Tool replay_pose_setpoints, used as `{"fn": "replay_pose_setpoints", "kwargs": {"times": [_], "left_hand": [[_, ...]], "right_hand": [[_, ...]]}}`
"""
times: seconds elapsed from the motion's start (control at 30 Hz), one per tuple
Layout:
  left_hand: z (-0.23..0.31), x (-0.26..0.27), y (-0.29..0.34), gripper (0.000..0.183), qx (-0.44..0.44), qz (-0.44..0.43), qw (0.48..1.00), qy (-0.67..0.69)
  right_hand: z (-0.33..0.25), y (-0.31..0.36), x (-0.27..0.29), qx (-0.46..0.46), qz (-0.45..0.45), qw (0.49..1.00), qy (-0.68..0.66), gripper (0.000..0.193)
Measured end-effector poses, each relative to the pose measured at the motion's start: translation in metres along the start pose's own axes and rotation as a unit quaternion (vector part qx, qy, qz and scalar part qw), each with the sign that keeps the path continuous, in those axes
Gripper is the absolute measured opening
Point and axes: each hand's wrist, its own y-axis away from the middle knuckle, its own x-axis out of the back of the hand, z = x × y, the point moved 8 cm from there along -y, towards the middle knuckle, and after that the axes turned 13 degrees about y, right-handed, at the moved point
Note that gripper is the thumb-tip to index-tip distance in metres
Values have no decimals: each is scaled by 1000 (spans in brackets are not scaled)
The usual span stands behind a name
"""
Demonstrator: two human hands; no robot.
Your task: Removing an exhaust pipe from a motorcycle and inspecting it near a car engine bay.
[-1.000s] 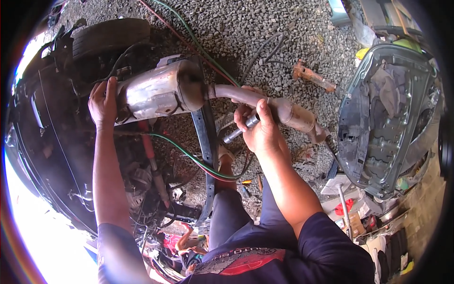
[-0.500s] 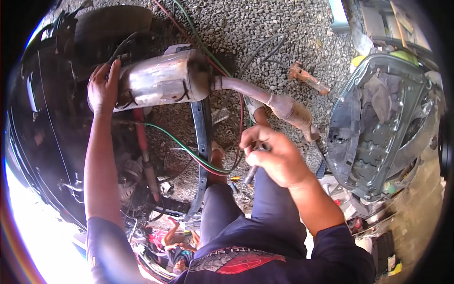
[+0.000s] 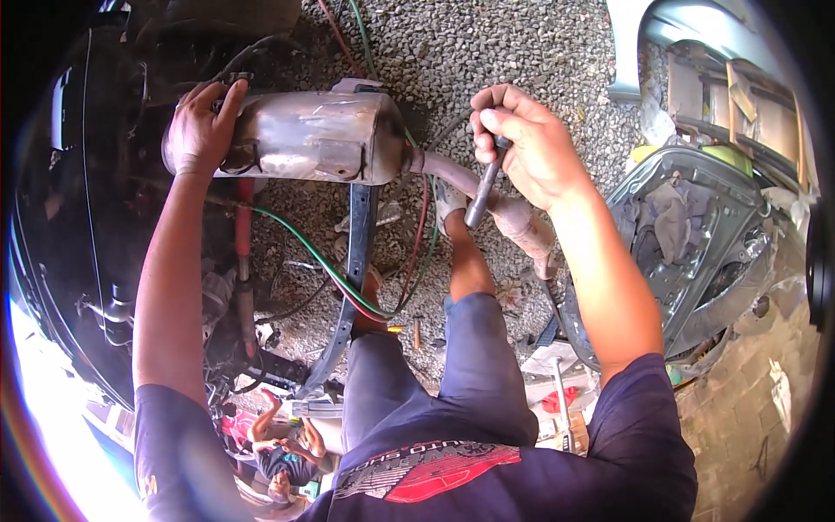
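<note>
A silvery, stained muffler lies level across the upper left, near a dark upright metal bar. My left hand grips its left end, fingers bent over the top and thumb apart. From its right end a rusty exhaust pipe curves toward a thicker section. My right hand is raised above the pipe, its fingers closed round the upper end of a dark metal rod-shaped tool with a thicker, socket-like end. That tool slants down, overlapping the pipe in view; whether they touch I cannot tell.
A dark car body fills the left side. Green and red hoses loop over the gravel near my feet. At right lies a car door panel, with a pale curved body panel beyond. Another person is at lower left.
My right hand has moved up and away from my body, bringing the tool over the pipe. My left hand stays on the muffler. The view has shifted, and a rusty bracket on the gravel no longer shows.
</note>
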Motion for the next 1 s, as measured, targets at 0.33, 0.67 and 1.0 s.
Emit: {"fn": "replay_pose_setpoints", "kwargs": {"times": [0.33,0.67,1.0], "left_hand": [[-7,-7,-16,52,-1,-29,999,-19],[-2,-10,-16,52,-34,-4,998,-46],[-8,-2,-11,48,-35,-11,998,-49]], "right_hand": [[-12,19,-37,-34,-141,976,-165,15],[0,16,-30,26,-55,997,35,15],[-5,19,-55,9,-62,875,481,53]]}}
